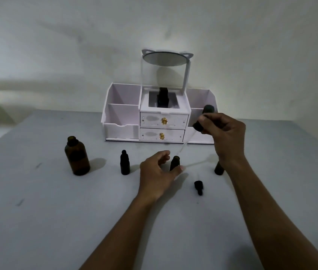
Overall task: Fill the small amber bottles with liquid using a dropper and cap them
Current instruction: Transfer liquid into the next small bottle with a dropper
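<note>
My right hand (pixel 224 133) grips a dropper (pixel 203 118) by its black bulb and collar; the thin glass tube slants down-left, its tip just above an open small amber bottle (pixel 174 162). My left hand (pixel 158 170) curls around that bottle, thumb and fingers touching its sides. A capped small bottle (pixel 125 162) stands to the left. Another small bottle (pixel 219 168) is partly hidden behind my right wrist. A loose black dropper cap (pixel 198 187) lies on the table. The large amber bottle (pixel 77 155) stands open at the left.
A white desk organiser (pixel 159 115) with two gold-knobbed drawers, side compartments and a round mirror stands against the wall. A dark bottle (pixel 163 96) sits in its middle compartment. The grey table (pixel 57 211) runs to the near edge.
</note>
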{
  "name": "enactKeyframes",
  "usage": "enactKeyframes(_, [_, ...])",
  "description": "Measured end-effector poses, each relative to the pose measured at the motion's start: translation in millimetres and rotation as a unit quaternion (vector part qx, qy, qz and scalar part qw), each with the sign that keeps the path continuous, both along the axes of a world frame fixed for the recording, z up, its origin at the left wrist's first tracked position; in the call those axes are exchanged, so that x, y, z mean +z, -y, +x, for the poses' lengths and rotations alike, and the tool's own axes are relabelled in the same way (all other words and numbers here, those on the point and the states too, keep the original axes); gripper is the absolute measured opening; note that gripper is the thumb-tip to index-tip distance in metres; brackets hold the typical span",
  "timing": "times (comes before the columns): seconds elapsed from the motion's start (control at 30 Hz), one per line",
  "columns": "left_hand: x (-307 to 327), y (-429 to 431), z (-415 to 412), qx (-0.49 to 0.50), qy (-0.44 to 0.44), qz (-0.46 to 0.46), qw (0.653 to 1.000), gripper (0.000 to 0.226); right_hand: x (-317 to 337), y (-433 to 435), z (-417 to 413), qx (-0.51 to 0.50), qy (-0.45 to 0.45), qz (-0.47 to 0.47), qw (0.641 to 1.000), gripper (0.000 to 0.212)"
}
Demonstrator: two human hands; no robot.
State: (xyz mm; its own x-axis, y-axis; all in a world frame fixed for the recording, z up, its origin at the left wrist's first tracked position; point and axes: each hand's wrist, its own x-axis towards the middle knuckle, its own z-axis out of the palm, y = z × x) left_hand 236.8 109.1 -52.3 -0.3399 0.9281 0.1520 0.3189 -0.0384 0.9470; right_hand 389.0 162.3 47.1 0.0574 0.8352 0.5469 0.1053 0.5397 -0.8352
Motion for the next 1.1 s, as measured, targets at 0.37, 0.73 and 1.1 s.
enactKeyframes(0.37, [-3.3, -2.2, -0.8, -0.008, -0.070, -0.005, 0.997, 0.056, -13.2, -4.0, -0.4, -0.008, 0.013, -0.022, 1.000, 0.011])
enactKeyframes(0.73, [-1.3, -2.0, -1.4, -0.013, -0.094, -0.003, 0.995, 0.043, -22.2, -7.8, -4.6, -0.018, 0.047, -0.015, 0.999, 0.007])
enactKeyframes(1.1, [-3.7, -4.2, -2.6, -0.017, -0.098, -0.004, 0.995, 0.042, -21.1, -6.6, -4.8, -0.040, 0.076, 0.017, 0.996, 0.013])
